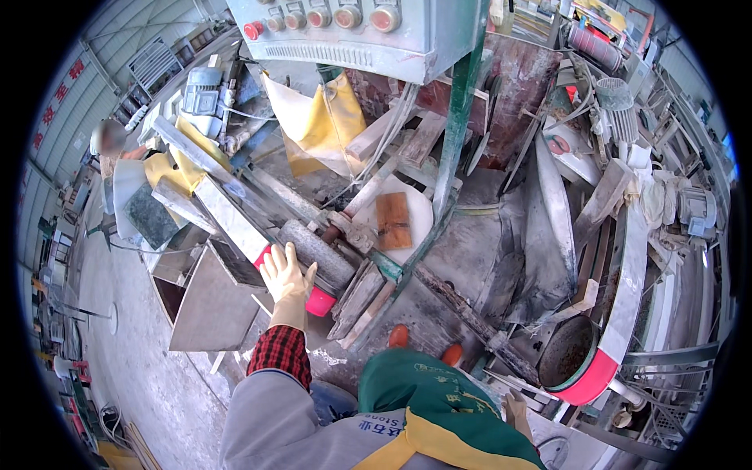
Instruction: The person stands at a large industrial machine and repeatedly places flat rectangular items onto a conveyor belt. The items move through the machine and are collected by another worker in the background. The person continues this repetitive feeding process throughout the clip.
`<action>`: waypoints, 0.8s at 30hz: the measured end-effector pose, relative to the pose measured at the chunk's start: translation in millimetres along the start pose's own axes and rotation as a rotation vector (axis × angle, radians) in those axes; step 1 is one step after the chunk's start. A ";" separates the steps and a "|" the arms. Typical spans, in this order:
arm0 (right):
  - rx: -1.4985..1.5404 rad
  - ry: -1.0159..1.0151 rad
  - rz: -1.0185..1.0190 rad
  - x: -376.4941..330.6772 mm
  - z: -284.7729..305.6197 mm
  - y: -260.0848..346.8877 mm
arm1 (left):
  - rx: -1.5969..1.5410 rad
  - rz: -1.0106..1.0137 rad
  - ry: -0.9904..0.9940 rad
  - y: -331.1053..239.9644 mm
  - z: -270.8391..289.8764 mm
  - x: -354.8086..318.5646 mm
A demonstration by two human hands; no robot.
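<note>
Left hand [287, 274] in pale glove lay flat at frame centre-left, fingers [274, 262] spread, gripping nothing, resting on grey stone roller [321, 254], pink rim [319, 302] just below fingers, right hand [515, 411] lower right, grip unclear

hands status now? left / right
Left hand: gloved, open, fingers spread flat on the dusty grey stone roller with the pink end.
Right hand: mostly hidden behind the green apron; cannot tell.

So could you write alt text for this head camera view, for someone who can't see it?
A person's gloved left hand rests flat on a dusty grey roller of a stone-working machine, beside a long stone strip. The right hand hangs low by a green apron.
</note>
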State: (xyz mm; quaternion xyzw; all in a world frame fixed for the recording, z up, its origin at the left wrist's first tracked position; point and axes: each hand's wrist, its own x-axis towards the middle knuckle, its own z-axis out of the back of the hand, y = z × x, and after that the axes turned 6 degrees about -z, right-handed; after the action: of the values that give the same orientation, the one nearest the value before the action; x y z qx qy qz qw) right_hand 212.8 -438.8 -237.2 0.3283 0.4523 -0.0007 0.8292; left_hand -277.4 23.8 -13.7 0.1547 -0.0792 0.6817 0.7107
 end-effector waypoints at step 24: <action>-0.059 0.041 0.065 -5.5 -15.5 9.8 | -0.016 -0.002 -0.010 -15.7 4.4 -16.9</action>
State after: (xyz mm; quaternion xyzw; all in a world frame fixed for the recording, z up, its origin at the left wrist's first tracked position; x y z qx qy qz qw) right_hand 200.8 -424.3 -233.5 0.3180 0.4580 0.0463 0.8288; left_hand -262.4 6.1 -16.8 0.1527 -0.0881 0.6795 0.7122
